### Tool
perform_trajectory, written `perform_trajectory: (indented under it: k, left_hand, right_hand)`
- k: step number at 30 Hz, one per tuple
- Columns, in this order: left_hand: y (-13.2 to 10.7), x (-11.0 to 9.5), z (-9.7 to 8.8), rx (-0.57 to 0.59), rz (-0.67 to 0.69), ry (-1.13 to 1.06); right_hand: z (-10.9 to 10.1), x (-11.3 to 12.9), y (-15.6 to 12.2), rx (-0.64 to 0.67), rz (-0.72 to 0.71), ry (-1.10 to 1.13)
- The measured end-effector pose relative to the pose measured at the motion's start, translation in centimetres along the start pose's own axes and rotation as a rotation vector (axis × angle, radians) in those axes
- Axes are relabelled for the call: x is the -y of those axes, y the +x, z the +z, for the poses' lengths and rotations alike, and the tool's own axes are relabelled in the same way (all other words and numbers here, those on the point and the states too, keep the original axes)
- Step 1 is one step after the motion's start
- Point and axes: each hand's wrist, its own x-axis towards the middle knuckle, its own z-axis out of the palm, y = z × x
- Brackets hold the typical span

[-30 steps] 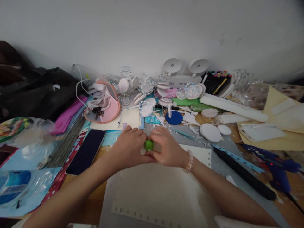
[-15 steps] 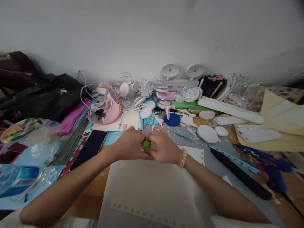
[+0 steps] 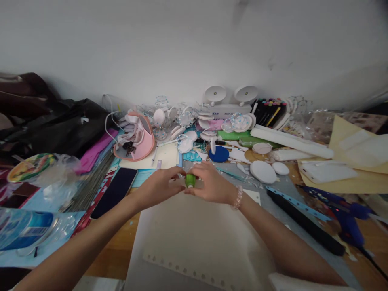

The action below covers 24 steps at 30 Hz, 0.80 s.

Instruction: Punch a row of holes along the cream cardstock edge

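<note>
My two hands meet at the middle of the desk, just past the far edge of a cream punched sheet (image 3: 197,238). Between them is a small green cylinder (image 3: 190,180), like a little spool or cap. My right hand (image 3: 212,184), with a bead bracelet on the wrist, pinches it from the right. My left hand (image 3: 160,184) has its thumb and fingers closed toward its left side, touching it or something thin beside it. What the fingertips hide I cannot make out.
A dark phone (image 3: 114,192) lies left of my hands. Behind are a pink visor (image 3: 142,139), a blue disc (image 3: 220,154), white foam discs (image 3: 263,171) and a marker case (image 3: 269,111). A black bar (image 3: 306,221) and blue glue gun (image 3: 345,216) lie right; a water bottle (image 3: 21,228) lies left.
My hands have opened a little around the green cylinder, the left fingers stretching out into a pinch. The view has tilted down slightly, so the desk things sit higher.
</note>
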Motion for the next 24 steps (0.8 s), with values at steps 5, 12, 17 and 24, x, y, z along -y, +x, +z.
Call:
perform_trajectory:
  k: [5,12,17,24]
  left_hand:
    - [-0.4,0.3,0.3,-0.076,0.014,-0.155]
    - [-1.3,1.1,1.0,-0.099,-0.066,-0.226]
    - [-1.2,1.7,2.5,-0.123,-0.139,-0.305]
    - [-1.1,3.2,4.5,-0.079,-0.102,-0.434]
  right_hand:
    - [-0.8,-0.2,-0.2,0.043,-0.009,0.081]
    - [-2.2,-1.1,0.2,-0.078,0.194,0.36]
    - [-1.8,-2.2,0.3,-0.037,0.383,0.395]
    - [-1.8,-3.3,0.4,-0.097,0.577,0.549]
